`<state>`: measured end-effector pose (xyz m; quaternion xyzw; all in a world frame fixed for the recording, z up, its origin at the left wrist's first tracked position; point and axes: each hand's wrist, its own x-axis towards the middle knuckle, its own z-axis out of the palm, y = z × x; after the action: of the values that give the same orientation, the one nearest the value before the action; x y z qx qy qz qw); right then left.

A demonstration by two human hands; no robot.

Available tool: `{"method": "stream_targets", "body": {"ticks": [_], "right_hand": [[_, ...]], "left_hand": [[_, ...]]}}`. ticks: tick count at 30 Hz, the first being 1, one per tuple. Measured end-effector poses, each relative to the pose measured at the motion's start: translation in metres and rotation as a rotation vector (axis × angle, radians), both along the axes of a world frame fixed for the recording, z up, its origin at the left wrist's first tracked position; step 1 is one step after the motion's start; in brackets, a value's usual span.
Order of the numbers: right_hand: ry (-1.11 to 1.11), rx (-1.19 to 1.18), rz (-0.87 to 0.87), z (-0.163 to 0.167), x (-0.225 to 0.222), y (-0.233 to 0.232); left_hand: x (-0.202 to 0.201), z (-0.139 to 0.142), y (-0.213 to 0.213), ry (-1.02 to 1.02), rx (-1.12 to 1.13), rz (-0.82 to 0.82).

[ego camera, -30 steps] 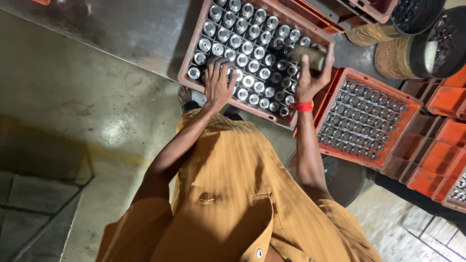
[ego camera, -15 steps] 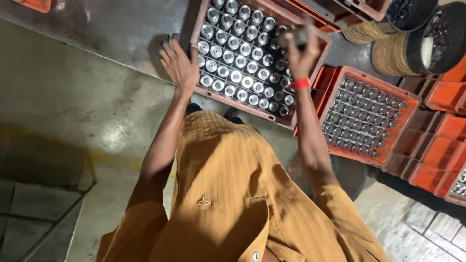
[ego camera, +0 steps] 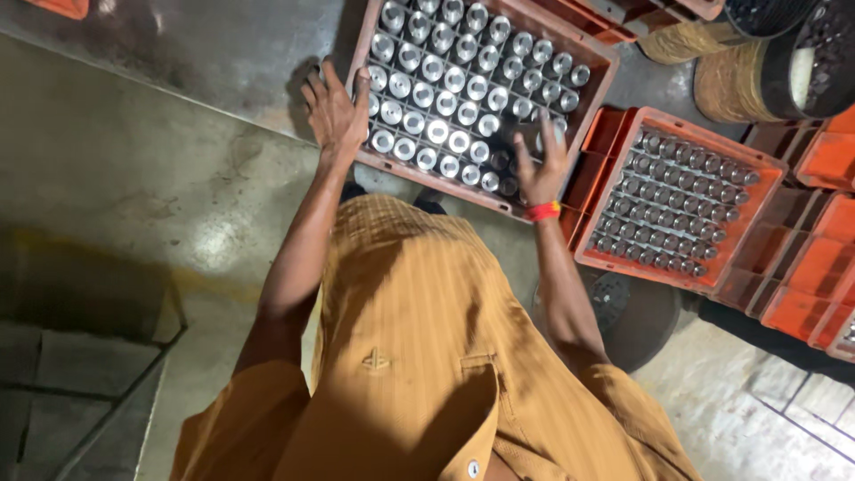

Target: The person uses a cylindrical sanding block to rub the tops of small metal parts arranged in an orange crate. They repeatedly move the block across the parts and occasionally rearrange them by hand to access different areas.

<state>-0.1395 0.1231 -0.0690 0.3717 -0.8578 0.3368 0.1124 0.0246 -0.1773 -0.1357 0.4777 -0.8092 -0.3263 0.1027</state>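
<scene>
A reddish-brown plastic crate (ego camera: pixel 419 178) lies on the floor ahead of me, filled with rows of shiny metal cylinders (ego camera: pixel 454 98). My left hand (ego camera: pixel 334 111) rests at the crate's left rim, fingers spread and thumb on the edge. My right hand (ego camera: pixel 539 169), with a red wristband (ego camera: pixel 541 212), is low over the crate's near right corner. It holds a dark metal cylinder (ego camera: pixel 528 138) among the few dark, unfilled slots there.
A second orange crate (ego camera: pixel 595 191) of smaller metal parts sits to the right, with more orange crates (ego camera: pixel 793 294) beyond it. Two round woven baskets (ego camera: pixel 739 85) stand at the top right. A dark round disc (ego camera: pixel 628 316) lies by my right arm. Floor is bare concrete (ego camera: pixel 160 178).
My right hand has come down from above the crate to its near right corner with the cylinder. My left hand moved off the cylinders to the crate's left rim.
</scene>
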Motion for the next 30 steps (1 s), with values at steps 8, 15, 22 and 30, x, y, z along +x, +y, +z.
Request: {"method": "stream_targets", "body": {"ticks": [8, 15, 22, 30], "right_hand": [[-0.094, 0.118, 0.253, -0.036, 0.040, 0.002], [-0.065, -0.077, -0.081, -0.040, 0.036, 0.037], [0.006, 0.029, 0.156, -0.056, 0.082, 0.033], [-0.021, -0.133, -0.025, -0.033, 0.082, 0.057]], "left_hand": [[0.005, -0.006, -0.004, 0.043, 0.026, 0.005], [0.020, -0.009, 0.006, 0.062, 0.014, 0.097], [0.026, -0.015, 0.009, 0.103, -0.038, 0.128], [0.027, -0.029, 0.011, 0.166, 0.006, 0.231]]}}
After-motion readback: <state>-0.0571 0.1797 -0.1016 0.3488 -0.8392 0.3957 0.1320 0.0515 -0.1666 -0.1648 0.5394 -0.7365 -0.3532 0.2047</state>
